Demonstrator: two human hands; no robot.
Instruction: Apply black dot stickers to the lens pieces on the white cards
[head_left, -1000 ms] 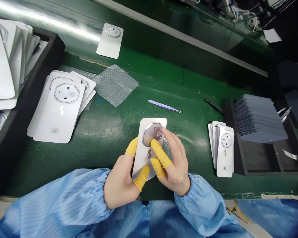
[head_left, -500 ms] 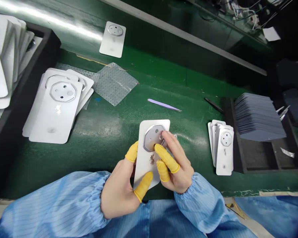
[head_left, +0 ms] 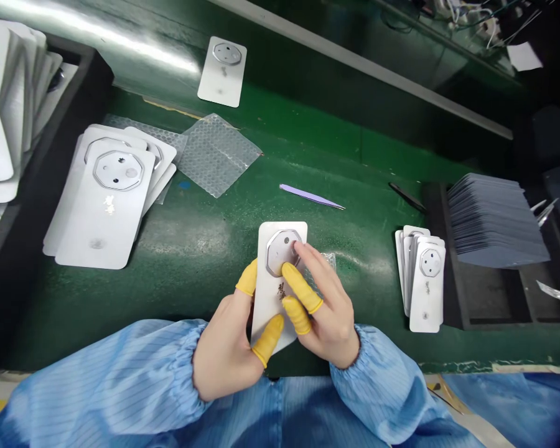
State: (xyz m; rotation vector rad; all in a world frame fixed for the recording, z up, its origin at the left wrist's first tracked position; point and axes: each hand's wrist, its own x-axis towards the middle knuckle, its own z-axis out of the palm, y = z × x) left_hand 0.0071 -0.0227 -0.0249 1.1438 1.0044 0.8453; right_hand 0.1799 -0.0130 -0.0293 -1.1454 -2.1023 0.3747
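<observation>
My left hand [head_left: 231,348] grips a white phone back cover [head_left: 273,311] by its lower left part, thumb on the face and fingers at the side and behind. The cover is tilted upright and carries an octagonal camera plate with holes and dark characters below it. My right hand [head_left: 329,311] rests its fingertips on the cover's right side. Its index and middle fingers lie stretched on the camera plate, with the thumb near the characters. Yellow finger cots cover the left thumb and a left finger, and the right thumb and index finger.
Purple tweezers [head_left: 312,196] lie beyond the cover. Bubble wrap [head_left: 221,155] and stacked back covers [head_left: 100,230] lie left; another cover [head_left: 223,74] is at the back. Narrower covers [head_left: 428,292] lie right, beside a black tray [head_left: 488,298] with grey sheets [head_left: 494,218].
The back cover and my right hand have shifted slightly left, and the camera plate now faces a little differently. My right fingers stay on the cover. The view has shifted slightly.
</observation>
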